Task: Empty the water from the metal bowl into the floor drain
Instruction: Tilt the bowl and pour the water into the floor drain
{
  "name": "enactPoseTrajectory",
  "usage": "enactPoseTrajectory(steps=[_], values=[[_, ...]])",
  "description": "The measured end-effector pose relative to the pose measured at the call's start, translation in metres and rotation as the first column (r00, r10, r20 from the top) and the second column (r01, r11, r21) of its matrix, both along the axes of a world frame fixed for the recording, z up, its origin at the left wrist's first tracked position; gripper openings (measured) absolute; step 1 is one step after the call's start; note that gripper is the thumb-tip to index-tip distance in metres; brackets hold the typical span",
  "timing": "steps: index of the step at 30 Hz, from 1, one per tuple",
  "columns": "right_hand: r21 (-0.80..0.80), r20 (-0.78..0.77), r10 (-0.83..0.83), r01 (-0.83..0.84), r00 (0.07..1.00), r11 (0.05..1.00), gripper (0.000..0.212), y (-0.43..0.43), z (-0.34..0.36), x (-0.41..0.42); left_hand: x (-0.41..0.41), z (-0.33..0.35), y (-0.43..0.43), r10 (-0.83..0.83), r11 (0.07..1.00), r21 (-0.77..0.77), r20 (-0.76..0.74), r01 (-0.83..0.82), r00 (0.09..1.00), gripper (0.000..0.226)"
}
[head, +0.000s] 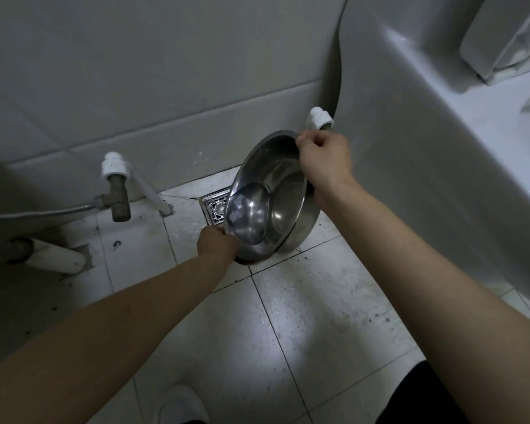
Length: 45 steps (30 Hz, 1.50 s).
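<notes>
A shiny metal bowl [285, 203] is held tilted steeply to the left above the tiled floor. A small pool of water [247, 215] lies against its lower left rim. My left hand [216, 244] grips the low rim at the bottom left. My right hand [323, 159] pinches the raised rim at the top right. The square metal floor drain [214, 206] sits by the wall, partly hidden behind the bowl's lower edge.
A brass valve with a hose [117, 194] and white pipes [55, 255] stand at the left by the wall. Another white pipe fitting [318, 117] is behind the bowl. A white ceramic basin [441, 133] fills the right. My shoe [181, 405] is below.
</notes>
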State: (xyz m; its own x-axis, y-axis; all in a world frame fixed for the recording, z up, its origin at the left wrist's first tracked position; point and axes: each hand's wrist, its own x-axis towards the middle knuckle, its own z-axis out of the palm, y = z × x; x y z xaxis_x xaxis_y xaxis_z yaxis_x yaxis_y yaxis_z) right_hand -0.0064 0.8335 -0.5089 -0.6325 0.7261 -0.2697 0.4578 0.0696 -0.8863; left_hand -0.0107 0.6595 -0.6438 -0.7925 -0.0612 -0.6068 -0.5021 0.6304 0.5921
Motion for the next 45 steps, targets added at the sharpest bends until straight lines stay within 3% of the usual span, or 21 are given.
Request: enactPoseTrajectory(steps=[13,20,45], values=[[0.011,-0.002,0.01,-0.01,1.0,1.0,0.02,-0.0011,-0.0002,-0.0007,0.0011,-0.0008,-0.0011,-0.002,1.0,0.01,0.005,0.002,1.0,0.01],[0.006,-0.007,0.017,-0.017,1.0,1.0,0.019,-0.0012,-0.0022,-0.001,0.0007,-0.0019,-0.0013,-0.011,1.0,0.003,0.016,0.011,1.0,0.024],[0.02,0.001,0.037,-0.037,0.999,0.999,0.019,-0.0045,-0.0035,-0.0053,-0.0012,-0.007,0.0001,0.009,1.0,0.015,0.027,-0.01,1.0,0.021]])
